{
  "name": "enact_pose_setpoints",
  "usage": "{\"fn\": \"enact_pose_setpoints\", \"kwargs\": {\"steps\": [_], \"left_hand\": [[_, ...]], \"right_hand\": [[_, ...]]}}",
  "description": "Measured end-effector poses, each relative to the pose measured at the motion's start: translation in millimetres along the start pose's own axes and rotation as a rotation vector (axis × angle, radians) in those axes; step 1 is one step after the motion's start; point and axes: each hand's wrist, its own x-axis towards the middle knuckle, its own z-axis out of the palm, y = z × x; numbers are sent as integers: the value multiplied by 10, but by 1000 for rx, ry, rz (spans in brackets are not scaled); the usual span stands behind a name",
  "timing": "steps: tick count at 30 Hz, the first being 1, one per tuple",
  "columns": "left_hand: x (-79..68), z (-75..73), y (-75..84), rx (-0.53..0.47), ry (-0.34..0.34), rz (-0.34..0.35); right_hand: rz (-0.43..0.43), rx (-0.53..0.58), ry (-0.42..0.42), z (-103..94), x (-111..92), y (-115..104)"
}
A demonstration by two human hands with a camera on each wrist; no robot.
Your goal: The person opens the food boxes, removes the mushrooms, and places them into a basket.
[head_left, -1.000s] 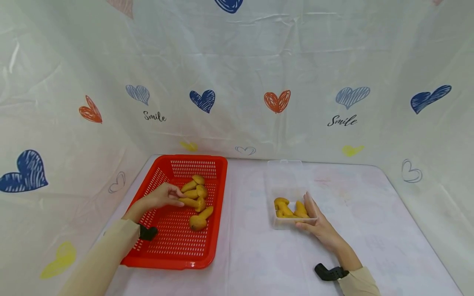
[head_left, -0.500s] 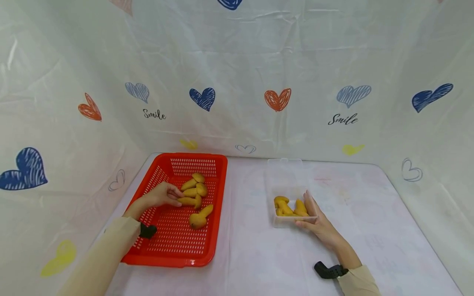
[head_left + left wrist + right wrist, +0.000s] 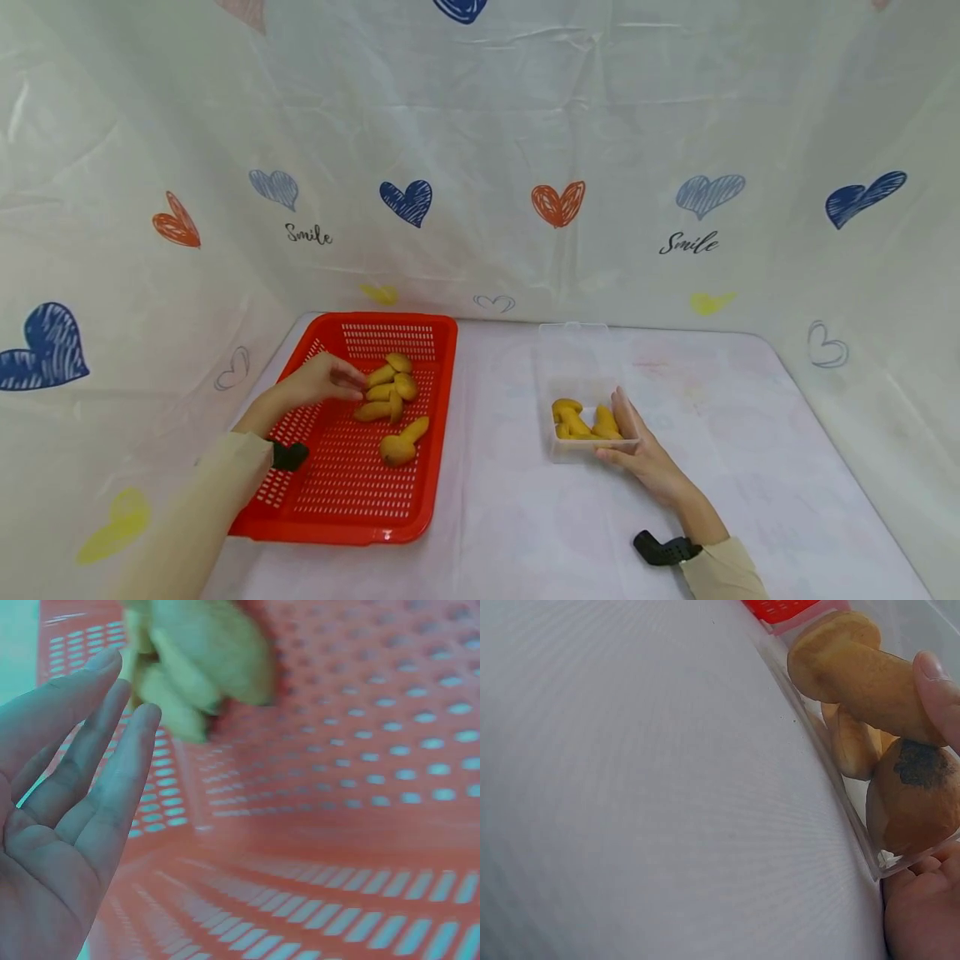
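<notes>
My left hand (image 3: 326, 379) hovers over the red basket (image 3: 330, 530), its fingertips near the stems of a cluster of yellow mushrooms (image 3: 394, 405). In the left wrist view the fingers (image 3: 124, 769) are spread and extended, holding nothing, with a gap to the mushrooms (image 3: 214, 649). My right hand (image 3: 648, 462) holds a clear plastic box (image 3: 573, 452) at its front right corner, thumb at the front and fingers along the right side. Several mushrooms (image 3: 576, 422) lie inside; one in the right wrist view has a dark patch on its cap (image 3: 915, 802).
A separate mushroom (image 3: 399, 450) lies nearer the front of the basket. The box's transparent lid (image 3: 573, 354) is raised at the back. White tabletop (image 3: 502, 500) lies between basket and box. A heart-printed curtain (image 3: 480, 142) encloses the back and sides.
My left hand has let go of the front mushroom in the cluster and moved slightly up and left. That mushroom now sits farther left, against the others. The right hand and box stay put.
</notes>
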Motion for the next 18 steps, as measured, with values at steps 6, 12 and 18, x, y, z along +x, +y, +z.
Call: {"fn": "enact_pose_setpoints", "kwargs": {"steps": [6,12,18], "left_hand": [[106,-58,176,-40,40,25],[285,-44,505,-38,118,34],[505,22,850,-82,132,57]], "right_hand": [[1,8,5,2,-1,-15],[4,16,6,-4,0,-9],[0,30,0,-5,6,1]]}}
